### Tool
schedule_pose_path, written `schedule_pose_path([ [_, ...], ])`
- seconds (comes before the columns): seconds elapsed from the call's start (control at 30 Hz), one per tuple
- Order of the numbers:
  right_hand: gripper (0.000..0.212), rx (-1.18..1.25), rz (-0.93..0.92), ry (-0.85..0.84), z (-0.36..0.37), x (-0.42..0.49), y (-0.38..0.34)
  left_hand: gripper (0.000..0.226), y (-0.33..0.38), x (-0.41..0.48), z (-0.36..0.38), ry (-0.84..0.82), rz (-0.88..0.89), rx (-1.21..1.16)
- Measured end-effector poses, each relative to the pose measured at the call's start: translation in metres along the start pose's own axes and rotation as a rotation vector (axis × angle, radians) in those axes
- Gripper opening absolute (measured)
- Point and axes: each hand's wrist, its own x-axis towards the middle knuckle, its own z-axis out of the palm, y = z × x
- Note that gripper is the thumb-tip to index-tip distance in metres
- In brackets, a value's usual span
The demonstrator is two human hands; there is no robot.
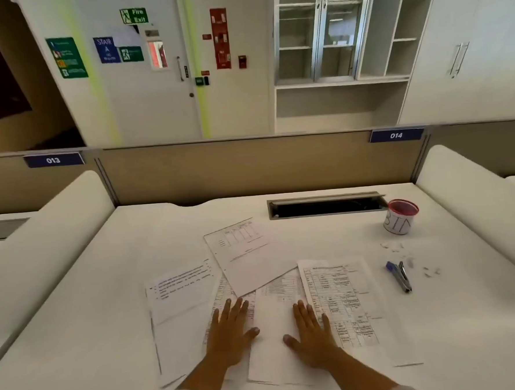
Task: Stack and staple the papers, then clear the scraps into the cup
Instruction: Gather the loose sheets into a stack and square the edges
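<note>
We have our left hand (228,332) & right hand (311,336) flat on the papers (255,285), fingers spread, holding nothing. The sheets lie messy, fanned out, not stacked. The stapler (400,276) lies to the right, long way pointing away from us. Scraps (395,246) sit near the cup (401,217), far right. Desk (76,311) is bare on the left.
</note>
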Motion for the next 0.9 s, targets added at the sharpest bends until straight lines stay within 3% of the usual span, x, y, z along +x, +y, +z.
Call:
schedule_pose_path([
  [0.03, 0.111, 0.016, -0.004, 0.012, 0.000, -0.001, 0.000, 0.095, 0.000, -0.001, 0.002, 0.010, 0.058, -0.014],
  [0.13, 0.113, 0.028, 0.012, 0.014, 0.003, -0.002, 0.001, 0.121, 0.003, -0.010, 0.011, -0.184, 0.035, -0.151],
  [0.27, 0.100, 0.013, 0.010, 0.025, 0.004, -0.008, 0.004, 0.097, 0.004, -0.019, 0.018, -0.225, 0.037, -0.165],
  [0.33, 0.081, -0.025, 0.041, -0.008, 0.015, -0.005, 0.007, 0.083, 0.005, -0.017, 0.012, -0.266, 0.009, -0.204],
  [0.37, 0.075, -0.067, 0.044, 0.013, 0.025, 0.000, 0.011, 0.085, 0.006, -0.018, 0.007, -0.315, -0.028, -0.196],
  [0.4, 0.074, -0.081, 0.038, 0.043, 0.033, 0.002, 0.014, 0.092, 0.008, -0.019, 0.011, -0.236, -0.002, -0.183],
  [0.5, 0.074, -0.090, 0.054, 0.156, 0.031, -0.004, 0.010, 0.093, 0.006, -0.019, 0.024, -0.172, 0.030, -0.170],
  [0.57, 0.074, -0.076, 0.063, 0.142, 0.029, -0.007, 0.008, 0.078, 0.004, -0.022, 0.014, -0.318, 0.018, -0.194],
  [0.9, 0.075, -0.044, 0.043, 0.156, 0.028, 0.006, 0.004, 0.067, -0.005, -0.012, 0.026, -0.200, -0.017, -0.109],
])
